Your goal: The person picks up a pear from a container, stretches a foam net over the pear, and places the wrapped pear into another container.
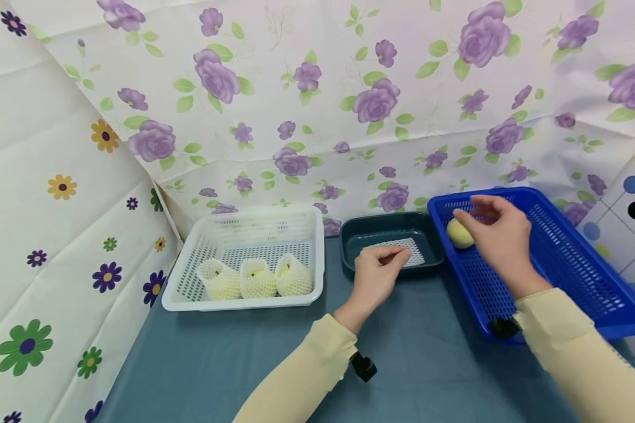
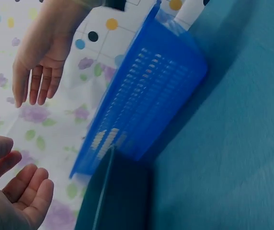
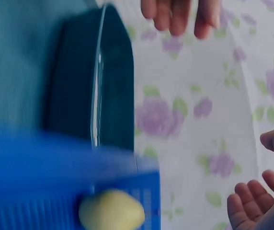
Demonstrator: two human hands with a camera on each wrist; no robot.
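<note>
My right hand [image 1: 500, 235] is over the left side of the blue basket [image 1: 592, 261], thumb and fingers apart and nothing between them. Just beyond its fingertips, a bare pale-yellow fruit [image 1: 460, 233] lies in the basket's far left corner; it shows again in the right wrist view [image 3: 112, 211]. My left hand [image 1: 376, 273] hovers at the near rim of the dark green bin [image 1: 349, 241], overlapping it in the head view. In the left wrist view its fingers [image 2: 24, 189] bend loosely, holding nothing. White foam netting [image 1: 415, 249] lies in the bin, partly hidden by this hand.
To the left stands a white basket [image 1: 243, 302] with 3 pale-yellow fruits [image 1: 258, 285] in foam nets along its near side. A blue-green cloth [image 1: 233, 364] covers the table. Flowered sheeting [image 1: 296, 117] hangs right behind the containers. The bin and blue basket stand side by side.
</note>
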